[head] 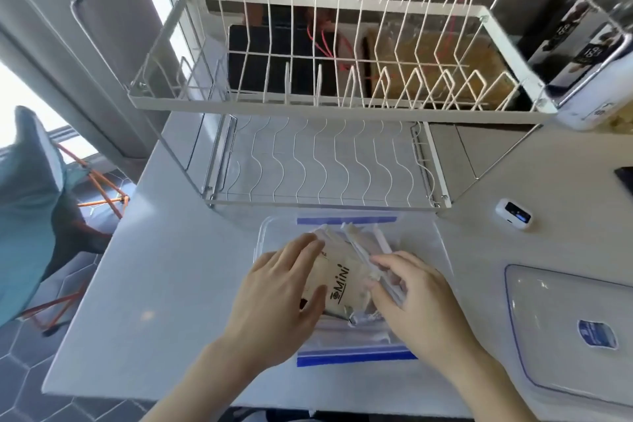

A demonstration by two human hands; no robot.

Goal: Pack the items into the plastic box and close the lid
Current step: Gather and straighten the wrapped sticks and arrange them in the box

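A clear plastic box [428, 250] with blue latches at its near and far sides stands on the white counter in front of me. Inside it lie beige packets, one printed "MiNi" [342, 284], with thinner white packets [359, 247] on edge beside it. My left hand [277, 298] rests on the left side of the MiNi packet, thumb against it. My right hand [418, 298] presses its fingers on the white packets at the right. The clear lid [561, 325], blue-edged with a blue label, lies flat on the counter to the right of the box.
A white two-tier wire dish rack [342, 103] stands just behind the box. A small white device [513, 214] lies at the right, a tall container [589, 55] at the back right. The counter's left edge drops to a tiled floor with a chair [30, 202].
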